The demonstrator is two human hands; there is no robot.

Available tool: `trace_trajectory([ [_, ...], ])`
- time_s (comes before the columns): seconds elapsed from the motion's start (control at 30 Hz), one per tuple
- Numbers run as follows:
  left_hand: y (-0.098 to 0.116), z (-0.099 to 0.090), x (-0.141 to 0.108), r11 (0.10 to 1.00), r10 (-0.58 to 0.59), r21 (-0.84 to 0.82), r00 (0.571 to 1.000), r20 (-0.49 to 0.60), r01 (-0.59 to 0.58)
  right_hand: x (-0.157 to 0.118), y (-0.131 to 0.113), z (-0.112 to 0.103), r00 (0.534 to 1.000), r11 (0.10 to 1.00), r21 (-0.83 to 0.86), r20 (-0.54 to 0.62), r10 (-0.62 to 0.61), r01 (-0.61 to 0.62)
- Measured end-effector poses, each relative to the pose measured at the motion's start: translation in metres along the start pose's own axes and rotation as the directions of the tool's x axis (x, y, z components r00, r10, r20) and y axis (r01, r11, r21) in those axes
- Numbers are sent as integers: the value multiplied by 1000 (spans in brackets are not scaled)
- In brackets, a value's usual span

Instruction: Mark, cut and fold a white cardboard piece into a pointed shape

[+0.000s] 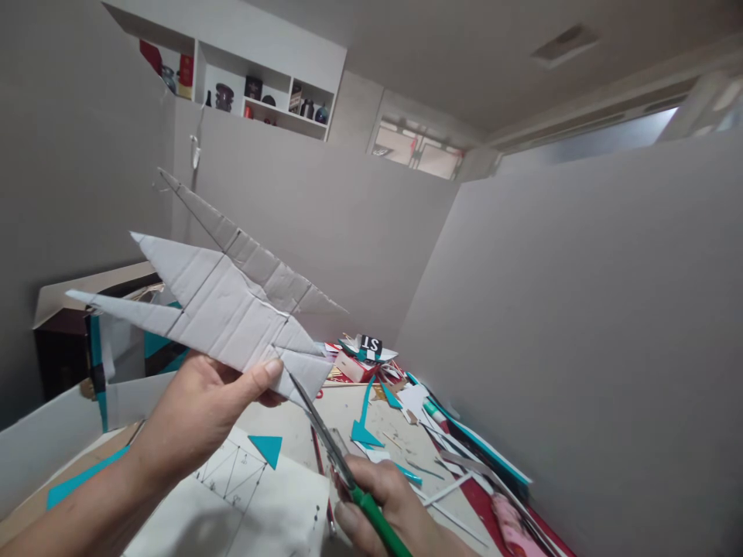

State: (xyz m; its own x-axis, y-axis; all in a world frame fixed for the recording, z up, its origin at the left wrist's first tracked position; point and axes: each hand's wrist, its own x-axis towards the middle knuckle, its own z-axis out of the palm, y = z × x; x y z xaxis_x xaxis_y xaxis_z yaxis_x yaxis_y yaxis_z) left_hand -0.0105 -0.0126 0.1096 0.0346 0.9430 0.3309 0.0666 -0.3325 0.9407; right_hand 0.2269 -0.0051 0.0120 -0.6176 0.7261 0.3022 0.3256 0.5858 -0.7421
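Observation:
My left hand (203, 402) grips a white cardboard cutout (214, 309) by its lower edge, thumb on top. The cutout has long pointed spikes toward the left, ruled pencil lines across it, and a strip partly separated along its upper side. My right hand (377, 495) is closed around green-handled scissors (325, 437). The scissor blades meet the cutout's right end, just right of my left thumb. Below lies a white sheet (279, 503) with a drawn pattern of lines, and a small teal triangle (268, 450) rests on it.
Teal and white offcuts (365, 433) litter the table's right side, beside a pink tube-like item (514, 526). A red box (355, 367) and scraps pile up at the back. Open boxes (52, 425) stand at left. Grey walls (580, 309) enclose the table.

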Motion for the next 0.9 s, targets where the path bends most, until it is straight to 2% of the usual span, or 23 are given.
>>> trace_trajectory([
  [0.07,-1,-1,0,1000,-5,15,1000,26,5,1,-4,-2,1000,1000,5,15,12,-12],
  [0.17,-1,0,-2,1000,-1,19,1000,3,1,2,-6,-2,1000,1000,27,31,-2,1],
  [0.27,-2,3,-3,1000,-18,5,1000,-10,18,2,2,0,999,998,30,2,-51,51],
  [0.43,-4,3,-2,1000,-9,-19,998,56,10,0,12,3,997,994,71,-25,-78,80],
  [0.57,-1,3,-2,1000,-18,-14,1000,23,18,1,8,2,996,992,88,-21,-92,94],
  [0.7,-2,-2,0,1000,-19,25,997,70,18,2,5,2,997,992,97,-20,-75,77],
  [0.9,-4,-10,3,995,-31,100,999,9,30,1,5,3,994,992,81,-38,-98,101],
])
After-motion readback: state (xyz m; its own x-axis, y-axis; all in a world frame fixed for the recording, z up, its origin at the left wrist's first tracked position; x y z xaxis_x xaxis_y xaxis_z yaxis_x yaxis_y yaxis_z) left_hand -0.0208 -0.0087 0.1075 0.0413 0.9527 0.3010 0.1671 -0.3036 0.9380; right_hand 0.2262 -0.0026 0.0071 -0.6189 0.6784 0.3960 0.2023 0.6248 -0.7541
